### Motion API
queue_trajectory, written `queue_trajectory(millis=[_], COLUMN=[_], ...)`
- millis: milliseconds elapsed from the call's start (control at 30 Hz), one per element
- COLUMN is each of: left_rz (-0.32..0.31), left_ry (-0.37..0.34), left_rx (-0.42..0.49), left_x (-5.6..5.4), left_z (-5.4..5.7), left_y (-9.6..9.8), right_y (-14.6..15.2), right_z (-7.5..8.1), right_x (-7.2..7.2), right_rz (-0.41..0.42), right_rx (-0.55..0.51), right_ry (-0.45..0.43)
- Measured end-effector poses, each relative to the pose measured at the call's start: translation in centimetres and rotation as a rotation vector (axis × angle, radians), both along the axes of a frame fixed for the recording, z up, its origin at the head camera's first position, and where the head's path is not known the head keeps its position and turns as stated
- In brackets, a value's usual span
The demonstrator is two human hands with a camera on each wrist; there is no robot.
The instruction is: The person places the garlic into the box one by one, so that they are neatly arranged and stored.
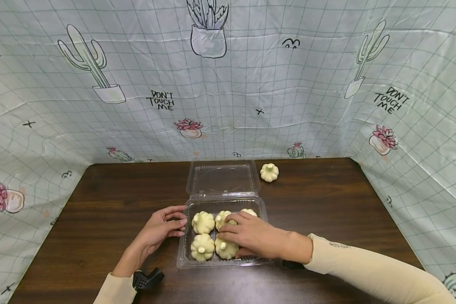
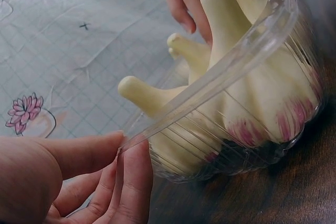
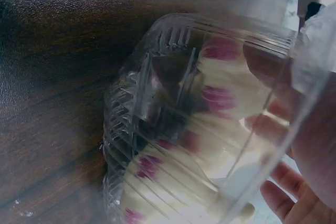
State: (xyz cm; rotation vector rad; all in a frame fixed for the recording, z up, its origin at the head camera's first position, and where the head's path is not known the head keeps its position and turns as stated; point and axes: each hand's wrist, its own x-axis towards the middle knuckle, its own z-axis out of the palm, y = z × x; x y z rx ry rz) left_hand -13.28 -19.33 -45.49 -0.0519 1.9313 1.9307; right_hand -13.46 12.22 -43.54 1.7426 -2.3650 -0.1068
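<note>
A clear plastic clamshell container [image 1: 180, 258] holds several pale garlic bulbs [image 1: 203, 222] set in rows, stems up. My left hand [image 1: 163, 228] is at its left side. In the left wrist view the thumb [image 2: 86, 153] and fingers pinch the container's rim [image 2: 173, 109]. Reaching in from the right, my right hand [image 1: 256, 236] has its fingers and thumb around the front middle garlic bulb [image 1: 226, 250] and covers part of its neighbours. Through the container wall, the right wrist view shows the fingers [image 3: 270, 127] against a bulb with pink streaks [image 3: 223, 77].
The container's lid [image 1: 224, 177] lies folded back behind it. One more garlic bulb [image 1: 269, 172] sits on the dark wooden table [image 1: 327, 211], right of the lid. A patterned cloth [image 1: 228, 105] hangs along the table's back and sides.
</note>
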Motion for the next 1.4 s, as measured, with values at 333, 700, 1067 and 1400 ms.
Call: queue_trajectory(millis=[333, 700, 1067, 1400], left_rz=[-0.01, -0.005, 0.003, -0.003], left_ry=[0.003, 0.003, -0.011, -0.015], left_rx=[-0.003, -0.015, -0.011, -0.005], left_x=[-0.2, -0.3, 0.0, 0.0], left_z=[0.2, 0.1, 0.1, 0.1], left_y=[0.1, 0.0, 0.0, 0.1], right_y=[2.7, 8.3, 12.0, 13.1], right_z=[1.4, 1.8, 0.5, -1.4], right_x=[-1.1, -4.1, -6.1, -7.8], right_rz=[-0.043, -0.303, -0.594, -0.671], right_rx=[-0.161, -0.389, -0.414, -0.38], right_ry=[-0.001, -0.044, -0.073, -0.072])
